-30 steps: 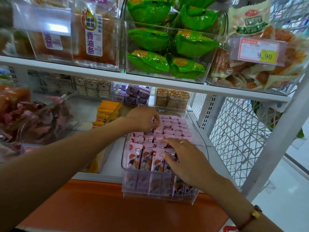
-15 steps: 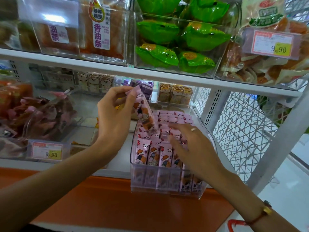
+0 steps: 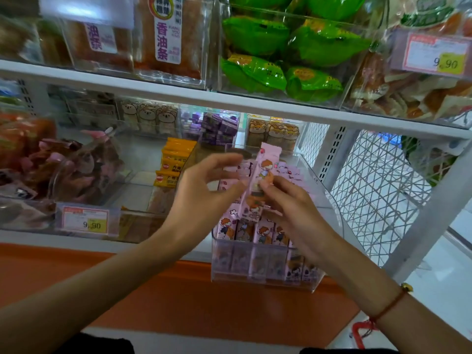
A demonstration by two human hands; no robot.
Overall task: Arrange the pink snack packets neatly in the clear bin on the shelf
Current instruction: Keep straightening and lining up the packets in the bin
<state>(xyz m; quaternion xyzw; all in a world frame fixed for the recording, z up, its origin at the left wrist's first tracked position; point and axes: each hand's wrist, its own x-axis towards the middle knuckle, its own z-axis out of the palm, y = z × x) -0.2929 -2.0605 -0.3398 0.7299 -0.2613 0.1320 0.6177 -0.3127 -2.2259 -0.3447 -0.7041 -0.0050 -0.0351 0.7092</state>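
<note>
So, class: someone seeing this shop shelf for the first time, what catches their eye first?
Probably the pink snack packet held upright mid-frame, above the clear bin of matching packets; the right hand pinches it and the left hand is open beside it. Next, the bright green bags on the shelf above.

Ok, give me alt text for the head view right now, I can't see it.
Both hands hold one pink snack packet upright above the clear bin of pink packets on the shelf, the right hand pinching its lower part and the left hand open-fingered beside it. Packets stand in rows in the bin; green snack bags fill a bin on the shelf above.
</note>
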